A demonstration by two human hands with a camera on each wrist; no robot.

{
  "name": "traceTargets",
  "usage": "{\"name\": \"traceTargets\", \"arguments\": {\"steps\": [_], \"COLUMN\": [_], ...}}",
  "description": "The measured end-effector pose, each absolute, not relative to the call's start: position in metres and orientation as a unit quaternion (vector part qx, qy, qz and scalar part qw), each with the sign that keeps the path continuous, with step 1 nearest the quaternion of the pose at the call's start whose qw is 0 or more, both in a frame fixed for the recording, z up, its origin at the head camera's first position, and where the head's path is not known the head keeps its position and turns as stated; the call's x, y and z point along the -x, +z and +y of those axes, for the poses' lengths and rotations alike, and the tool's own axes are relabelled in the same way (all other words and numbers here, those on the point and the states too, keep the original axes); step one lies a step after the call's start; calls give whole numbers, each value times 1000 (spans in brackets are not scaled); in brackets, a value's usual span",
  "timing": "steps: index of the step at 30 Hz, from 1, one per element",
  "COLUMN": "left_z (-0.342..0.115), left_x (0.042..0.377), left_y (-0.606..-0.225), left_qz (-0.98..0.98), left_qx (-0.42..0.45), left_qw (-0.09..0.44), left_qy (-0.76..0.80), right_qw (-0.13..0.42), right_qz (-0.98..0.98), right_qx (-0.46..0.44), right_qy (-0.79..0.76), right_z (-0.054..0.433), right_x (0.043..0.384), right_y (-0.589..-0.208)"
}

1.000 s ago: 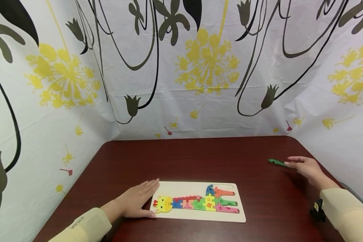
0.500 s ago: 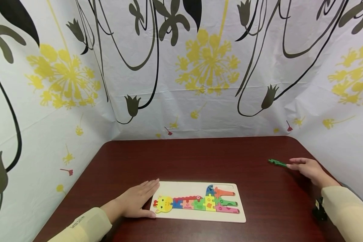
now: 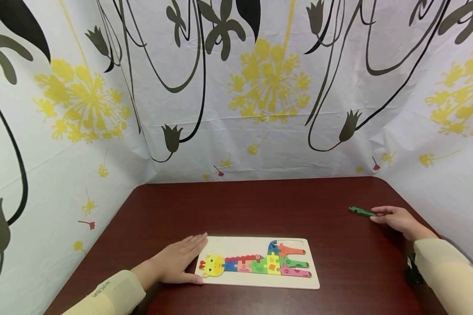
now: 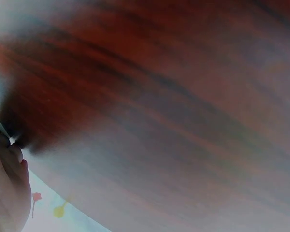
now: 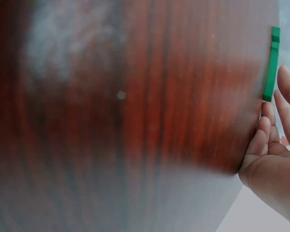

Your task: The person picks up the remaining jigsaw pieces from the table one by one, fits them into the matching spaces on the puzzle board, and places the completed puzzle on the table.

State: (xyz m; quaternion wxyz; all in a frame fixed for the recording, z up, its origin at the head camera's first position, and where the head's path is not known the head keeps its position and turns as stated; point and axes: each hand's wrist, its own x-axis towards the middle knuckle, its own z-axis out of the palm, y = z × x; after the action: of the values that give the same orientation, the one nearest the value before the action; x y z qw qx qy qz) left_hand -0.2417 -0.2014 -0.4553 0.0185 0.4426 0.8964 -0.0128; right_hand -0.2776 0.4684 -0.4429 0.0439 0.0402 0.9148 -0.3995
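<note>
At the table's right side, a slim green puzzle piece (image 3: 361,211) lies on the wood. My right hand (image 3: 398,222) pinches its near end, with fingers on both sides of it. The right wrist view shows the green piece (image 5: 272,65) edge-on beside the fingertips. In front of me is a white puzzle board (image 3: 256,283) carrying a colourful giraffe (image 3: 256,264) made of interlocking pieces. A bare outlined recess shows at the board's upper right. My left hand (image 3: 181,260) rests flat, fingers straight, against the board's left edge. Only part of my left hand (image 4: 7,179) shows in the left wrist view.
The dark red wooden table (image 3: 240,210) has rounded far corners. White patterned cloth (image 3: 276,153) hangs behind it and along both sides. A black strap or device (image 3: 413,267) sits under the right sleeve.
My right hand draws back slightly to the right, then returns left around the end of the green piece. The green piece stays in place. My left hand and the board keep still.
</note>
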Motion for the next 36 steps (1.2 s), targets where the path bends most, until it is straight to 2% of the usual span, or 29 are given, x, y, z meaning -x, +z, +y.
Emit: {"name": "traceTargets", "arguments": {"steps": [9,36], "left_z": [-205,-202], "left_x": [242,242], "left_y": [-459,-459], "left_qz": [897,894], "left_qx": [-441,-447], "left_qw": [16,6], "left_qy": [-13,-22], "right_qw": [51,12], "right_qz": [910,911], "right_qx": [-45,-78], "right_qy": [-409,-404], "right_z": [465,462], "right_x": [284,282], "right_y": [-445,-447]}}
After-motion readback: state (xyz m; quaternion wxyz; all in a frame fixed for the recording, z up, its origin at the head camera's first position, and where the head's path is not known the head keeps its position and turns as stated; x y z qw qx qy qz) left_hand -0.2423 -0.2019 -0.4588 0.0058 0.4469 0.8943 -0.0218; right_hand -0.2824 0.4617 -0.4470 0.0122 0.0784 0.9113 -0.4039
